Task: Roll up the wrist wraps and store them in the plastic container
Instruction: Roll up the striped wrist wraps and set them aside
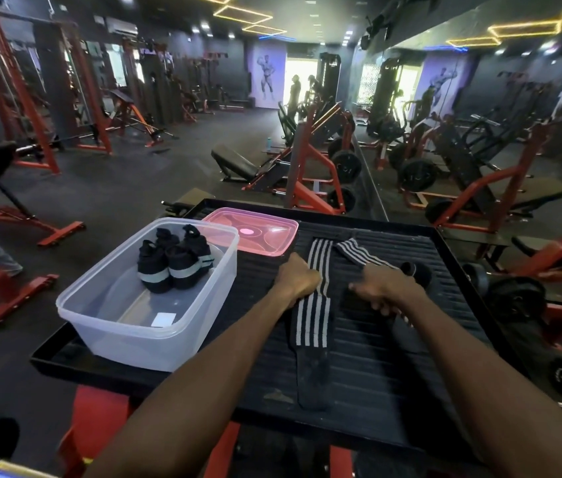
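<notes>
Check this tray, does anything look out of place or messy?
Nothing spilled or damaged. The second striped wrap lies crooked across the tray, still unrolled, and the pink lid sits off the container; both fit a job half done.

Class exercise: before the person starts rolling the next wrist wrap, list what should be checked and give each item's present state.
1. Striped wrist wrap lies flat and stretched out: ok.
2. Left hand holds the wrap's edge: ok.
3. Right hand free to roll: not ok, it grips a second wrap.
4. Plastic container open, with room: ok.
5. Pink lid set aside on the tray: ok.
</notes>
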The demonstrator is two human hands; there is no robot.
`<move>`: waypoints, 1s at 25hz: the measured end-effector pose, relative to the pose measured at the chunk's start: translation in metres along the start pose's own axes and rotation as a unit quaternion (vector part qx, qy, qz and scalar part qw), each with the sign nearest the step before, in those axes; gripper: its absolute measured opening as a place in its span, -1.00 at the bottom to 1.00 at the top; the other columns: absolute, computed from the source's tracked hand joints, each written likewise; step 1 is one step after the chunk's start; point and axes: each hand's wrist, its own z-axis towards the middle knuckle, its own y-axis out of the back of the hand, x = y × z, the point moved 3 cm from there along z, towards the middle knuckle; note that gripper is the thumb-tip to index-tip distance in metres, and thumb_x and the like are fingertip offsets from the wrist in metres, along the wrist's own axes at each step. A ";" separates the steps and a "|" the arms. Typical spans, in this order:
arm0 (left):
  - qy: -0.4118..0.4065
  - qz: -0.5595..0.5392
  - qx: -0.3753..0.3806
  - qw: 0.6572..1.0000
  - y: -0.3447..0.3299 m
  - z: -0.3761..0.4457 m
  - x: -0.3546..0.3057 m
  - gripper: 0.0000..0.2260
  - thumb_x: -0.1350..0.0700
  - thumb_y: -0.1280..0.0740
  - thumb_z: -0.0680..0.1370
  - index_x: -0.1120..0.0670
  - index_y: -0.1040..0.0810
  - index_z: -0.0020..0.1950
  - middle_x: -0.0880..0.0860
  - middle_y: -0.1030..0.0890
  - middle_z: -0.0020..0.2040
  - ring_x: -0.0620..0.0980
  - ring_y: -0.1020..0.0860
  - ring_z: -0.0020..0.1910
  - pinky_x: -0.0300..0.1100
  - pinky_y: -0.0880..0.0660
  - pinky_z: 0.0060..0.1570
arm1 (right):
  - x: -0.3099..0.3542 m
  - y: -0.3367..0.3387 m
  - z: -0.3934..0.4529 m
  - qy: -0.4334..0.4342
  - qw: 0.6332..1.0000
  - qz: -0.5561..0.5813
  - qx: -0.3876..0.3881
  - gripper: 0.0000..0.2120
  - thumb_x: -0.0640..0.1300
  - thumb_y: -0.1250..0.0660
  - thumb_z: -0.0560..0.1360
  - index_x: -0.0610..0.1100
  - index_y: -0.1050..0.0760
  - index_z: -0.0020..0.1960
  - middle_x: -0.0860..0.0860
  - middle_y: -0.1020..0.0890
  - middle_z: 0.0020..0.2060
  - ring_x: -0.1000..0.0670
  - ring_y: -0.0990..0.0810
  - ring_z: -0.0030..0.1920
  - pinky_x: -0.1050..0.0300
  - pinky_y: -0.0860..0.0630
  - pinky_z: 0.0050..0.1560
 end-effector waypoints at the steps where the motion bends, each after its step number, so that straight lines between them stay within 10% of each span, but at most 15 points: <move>1: 0.012 -0.009 0.013 1.000 -0.002 0.001 0.000 -0.43 0.18 -0.22 0.35 0.30 -0.41 0.36 0.28 -0.56 0.25 0.22 -0.56 0.19 0.04 -0.54 0.13 | 0.008 -0.003 0.007 0.005 0.993 0.118 -0.008 -0.61 0.10 -0.20 0.62 -0.22 -0.54 -0.06 -0.11 -0.68 -0.34 -0.07 -0.63 -0.46 0.12 -0.57 -0.39; 7: 0.082 -0.118 0.094 0.985 -0.001 -0.010 -0.004 -0.89 0.24 -0.24 0.45 0.19 -0.55 -0.12 0.11 -0.51 -0.33 -0.02 -0.46 -0.54 -0.29 -0.39 -0.54 | 0.038 -0.034 0.035 -0.034 0.889 0.454 -0.043 -0.80 -0.14 -0.41 0.44 -0.30 -0.57 -0.15 -0.25 -0.67 -0.27 -0.11 -0.58 -0.38 0.11 -0.51 -0.40; 12: 0.030 -0.185 -0.016 0.982 0.006 0.018 0.015 -0.64 0.14 -0.35 0.37 0.15 -0.60 0.15 0.13 -0.69 0.07 0.03 -0.66 -0.03 -0.10 -0.64 0.01 | 0.054 -0.037 0.033 -0.039 0.807 0.585 0.068 -0.84 -0.32 -0.32 0.31 -0.21 -0.58 -0.13 -0.15 -0.59 -0.22 -0.11 -0.57 -0.25 0.04 -0.51 -0.20; 17: 0.065 -0.304 -0.095 0.946 0.007 0.044 0.030 -0.66 0.19 -0.35 0.39 0.20 -0.57 0.15 0.15 -0.69 -0.05 0.06 -0.68 -0.15 -0.11 -0.65 -0.21 | 0.057 -0.035 0.029 0.016 0.846 0.517 0.129 -0.84 -0.24 -0.28 0.32 -0.09 -0.53 -0.12 -0.04 -0.47 -0.35 0.00 -0.42 -0.45 0.23 -0.33 -0.43; 20: 0.065 -0.314 -0.087 0.943 0.002 0.049 0.025 -0.87 0.29 -0.31 0.49 0.20 -0.58 0.00 0.19 -0.69 -0.05 0.12 -0.68 -0.12 0.01 -0.65 -0.11 | 0.048 -0.035 0.040 0.031 0.842 0.534 0.064 -0.96 -0.16 -0.34 0.51 -0.13 -0.54 -0.08 -0.02 -0.48 -0.41 0.00 -0.46 -0.48 0.20 -0.40 -0.46; 25: 0.044 -0.359 0.028 0.932 -0.013 0.042 0.002 -0.81 0.34 -0.28 0.54 0.30 -0.63 0.09 0.27 -0.70 -0.05 0.21 -0.69 -0.10 0.07 -0.65 -0.01 | 0.028 -0.047 0.063 0.018 0.731 0.680 -0.047 -0.78 0.00 -0.42 0.54 -0.13 -0.50 0.02 0.00 -0.58 -0.35 0.07 -0.56 -0.45 0.14 -0.50 -0.44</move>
